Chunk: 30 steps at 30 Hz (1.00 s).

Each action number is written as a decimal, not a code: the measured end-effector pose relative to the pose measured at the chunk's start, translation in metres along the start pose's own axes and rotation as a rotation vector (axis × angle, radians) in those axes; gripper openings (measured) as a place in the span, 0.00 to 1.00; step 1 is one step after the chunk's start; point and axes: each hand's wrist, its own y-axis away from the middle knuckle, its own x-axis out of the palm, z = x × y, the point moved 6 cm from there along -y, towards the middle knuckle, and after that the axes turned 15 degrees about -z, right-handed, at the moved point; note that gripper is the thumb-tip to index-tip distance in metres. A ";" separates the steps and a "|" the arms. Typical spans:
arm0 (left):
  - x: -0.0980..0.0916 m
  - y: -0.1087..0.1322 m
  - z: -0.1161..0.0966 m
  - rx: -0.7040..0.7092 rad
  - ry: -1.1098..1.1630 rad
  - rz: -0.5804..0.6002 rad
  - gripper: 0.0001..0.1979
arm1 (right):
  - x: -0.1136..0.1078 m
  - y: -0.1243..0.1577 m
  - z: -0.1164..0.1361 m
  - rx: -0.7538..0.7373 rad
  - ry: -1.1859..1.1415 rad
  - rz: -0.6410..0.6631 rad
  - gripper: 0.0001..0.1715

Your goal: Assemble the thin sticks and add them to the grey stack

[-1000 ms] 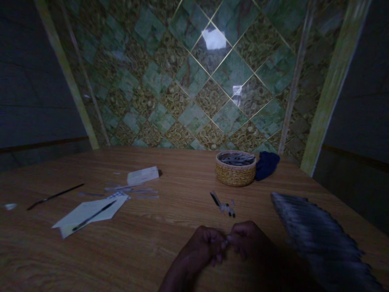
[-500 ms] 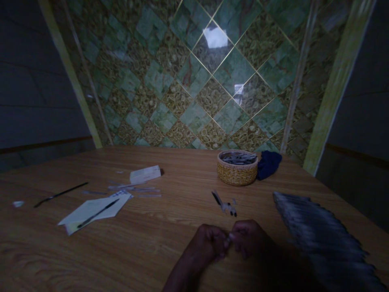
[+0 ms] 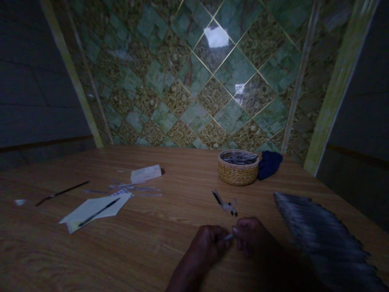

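Note:
My left hand (image 3: 209, 239) is closed around one end of a slim, pale pen (image 3: 226, 237), low over the table. With thumb and fingers pinched, my right hand (image 3: 247, 235) grips the other end. Only a short length of the pen shows between the hands; the rest is hidden by my fingers. Just beyond them lie a few small pen parts (image 3: 231, 211), pale with black ends, beside a short dark piece (image 3: 216, 197).
A woven basket (image 3: 238, 174) full of slim sticks stands at the back, beside dark blue cloth (image 3: 269, 164). Many pens (image 3: 322, 231) lie side by side at right. Left are a white box (image 3: 146, 173), clear strips (image 3: 148, 189), paper (image 3: 91, 207) bearing a dark pen (image 3: 99, 213), and a black stick (image 3: 63, 191).
My hands have drawn slightly apart, so more of the pale pen shows between them. The things on the table lie as before.

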 end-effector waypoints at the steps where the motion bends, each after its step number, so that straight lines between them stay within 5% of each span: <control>1: -0.002 0.001 0.000 -0.008 -0.014 0.016 0.09 | -0.004 -0.001 0.001 0.000 0.011 -0.017 0.25; 9: -0.014 0.001 0.003 -0.092 0.047 0.008 0.12 | -0.033 -0.011 0.005 -0.039 0.129 -0.158 0.23; 12: -0.012 0.000 0.004 -0.097 0.039 -0.001 0.13 | -0.037 -0.004 0.025 -0.234 0.297 -0.270 0.14; 14: -0.010 0.000 -0.001 -0.070 0.048 0.010 0.13 | -0.026 0.009 0.047 -0.515 0.542 -0.290 0.07; 17: -0.009 0.002 -0.013 -0.033 0.112 0.034 0.14 | 0.009 0.031 0.060 -0.852 0.858 -0.135 0.06; 22: -0.006 0.005 -0.021 -0.076 0.216 0.129 0.15 | 0.032 0.039 0.047 -0.948 1.093 -0.079 0.05; 26: -0.002 0.005 -0.009 -0.150 0.208 0.180 0.18 | 0.007 0.037 0.033 -0.886 1.147 -0.032 0.07; 30: -0.005 0.002 -0.004 -0.160 0.172 0.145 0.22 | -0.060 0.046 0.025 -0.714 1.161 -0.084 0.10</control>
